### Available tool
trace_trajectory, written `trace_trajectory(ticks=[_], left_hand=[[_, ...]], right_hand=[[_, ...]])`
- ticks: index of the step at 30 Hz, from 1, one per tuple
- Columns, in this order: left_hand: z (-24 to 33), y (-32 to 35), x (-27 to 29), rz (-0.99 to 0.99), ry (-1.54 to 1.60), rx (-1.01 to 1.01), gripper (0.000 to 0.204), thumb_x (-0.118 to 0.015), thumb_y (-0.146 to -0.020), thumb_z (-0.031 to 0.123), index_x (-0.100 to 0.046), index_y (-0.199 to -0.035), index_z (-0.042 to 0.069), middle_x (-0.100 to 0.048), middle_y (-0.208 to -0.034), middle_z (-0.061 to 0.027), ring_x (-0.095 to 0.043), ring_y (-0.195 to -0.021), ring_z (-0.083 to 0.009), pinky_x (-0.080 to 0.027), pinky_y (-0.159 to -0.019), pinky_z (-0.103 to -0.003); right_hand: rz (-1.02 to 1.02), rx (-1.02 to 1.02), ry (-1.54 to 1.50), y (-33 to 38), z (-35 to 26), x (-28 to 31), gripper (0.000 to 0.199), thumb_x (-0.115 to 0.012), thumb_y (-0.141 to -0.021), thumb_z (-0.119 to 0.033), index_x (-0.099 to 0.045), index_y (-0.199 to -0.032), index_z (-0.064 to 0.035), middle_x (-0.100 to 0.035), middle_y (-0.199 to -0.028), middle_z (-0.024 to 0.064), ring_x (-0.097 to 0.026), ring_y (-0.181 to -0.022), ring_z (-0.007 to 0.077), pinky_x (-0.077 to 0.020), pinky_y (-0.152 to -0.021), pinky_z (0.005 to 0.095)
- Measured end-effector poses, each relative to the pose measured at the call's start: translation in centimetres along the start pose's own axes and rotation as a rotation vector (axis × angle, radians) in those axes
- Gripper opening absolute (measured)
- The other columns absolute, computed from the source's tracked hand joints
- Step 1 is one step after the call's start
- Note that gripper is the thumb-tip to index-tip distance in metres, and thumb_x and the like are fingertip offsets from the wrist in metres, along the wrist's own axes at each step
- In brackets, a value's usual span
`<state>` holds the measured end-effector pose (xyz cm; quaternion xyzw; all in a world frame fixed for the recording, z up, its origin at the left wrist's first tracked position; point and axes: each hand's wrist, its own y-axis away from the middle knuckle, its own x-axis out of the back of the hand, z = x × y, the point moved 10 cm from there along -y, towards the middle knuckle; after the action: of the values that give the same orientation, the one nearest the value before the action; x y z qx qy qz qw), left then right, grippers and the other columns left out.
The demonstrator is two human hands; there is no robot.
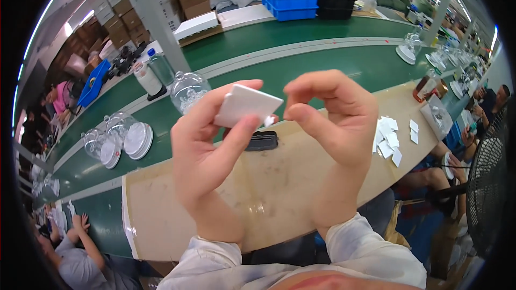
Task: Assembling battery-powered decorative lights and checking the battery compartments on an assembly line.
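My left hand is closed on a thin white square card, held tilted above the work table between thumb and fingers. A small white bit shows at the card's lower corner, too small to name. Just to the right, my right hand is raised with its fingers curled and the thumb and index tips drawn together. It is apart from the card; whatever lies between its fingertips, if anything, cannot be made out. Below the hands, a black phone-like object lies on the brown board.
Loose white cards are scattered on the board's right. Clear domes with white bases stand left on the green conveyor. Bottles, blue crates and a black fan surround the place. Other people sit at both sides.
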<state>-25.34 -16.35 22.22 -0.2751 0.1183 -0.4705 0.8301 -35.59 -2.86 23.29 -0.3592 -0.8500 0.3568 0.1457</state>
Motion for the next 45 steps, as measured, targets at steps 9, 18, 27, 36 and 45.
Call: trace_trajectory(ticks=[9, 18, 27, 36, 45], left_hand=[[-0.9, -0.5, -1.0, -0.081, 0.033, 0.032, 0.038, -0.063, -0.086, -0.002, -0.059, -0.124, 0.0, -0.066, -0.099, -0.0052, -0.061, -0.08, -0.0068, -0.049, -0.065, -0.02], [-1.1, -0.6, -0.7, -0.03, 0.1, 0.086, 0.042, -0.06, -0.088, -0.004, -0.052, -0.129, -0.002, -0.066, -0.096, -0.0081, -0.063, -0.067, -0.0084, -0.045, -0.052, -0.019], [-1.6, -0.8, -1.6, -0.045, 0.174, 0.076, 0.041, -0.059, -0.09, -0.003, -0.049, -0.129, -0.005, -0.066, -0.094, -0.0133, -0.067, -0.066, -0.0149, -0.048, -0.049, -0.021], [-1.5, -0.9, -1.8, -0.031, 0.132, -0.002, 0.04, -0.061, -0.089, -0.001, -0.051, -0.128, -0.004, -0.067, -0.088, -0.0128, -0.066, -0.064, -0.0156, -0.048, -0.049, -0.022], [-0.6, -0.9, -0.7, -0.01, 0.06, -0.089, 0.036, -0.062, -0.087, -0.005, -0.058, -0.123, 0.0, -0.068, -0.097, -0.0108, -0.065, -0.072, -0.0131, -0.053, -0.064, -0.024]], right_hand=[[-0.007, -0.018, -0.028, -0.2, 0.4, 0.0, 0.019, -0.064, -0.082, 0.011, -0.063, -0.101, 0.0081, -0.065, -0.092, 0.0111, -0.064, -0.079, 0.0154, -0.0521, -0.068, 0.0272], [-0.159, -0.103, 0.031, -0.3, 1.8, -1.6, 0.031, -0.067, -0.081, 0.006, -0.058, -0.111, 0.0033, -0.063, -0.09, 0.0051, -0.06, -0.082, 0.0109, -0.0476, -0.078, 0.0253], [-0.115, -0.162, 0.015, -0.2, 2.4, -0.6, 0.029, -0.066, -0.083, 0.006, -0.058, -0.111, 0.0037, -0.065, -0.089, 0.0055, -0.061, -0.083, 0.0113, -0.0485, -0.076, 0.0253], [-0.146, -0.067, 0.035, -0.1, 1.6, -0.6, 0.015, -0.068, -0.079, 0.009, -0.066, -0.093, 0.0047, -0.065, -0.088, 0.0071, -0.059, -0.079, 0.0121, -0.0477, -0.072, 0.025], [-0.077, 0.025, 0.114, -0.5, 0.7, -1.1, 0.013, -0.07, -0.076, 0.01, -0.066, -0.086, 0.0026, -0.065, -0.077, 0.0061, -0.056, -0.071, 0.011, -0.0428, -0.065, 0.024]])
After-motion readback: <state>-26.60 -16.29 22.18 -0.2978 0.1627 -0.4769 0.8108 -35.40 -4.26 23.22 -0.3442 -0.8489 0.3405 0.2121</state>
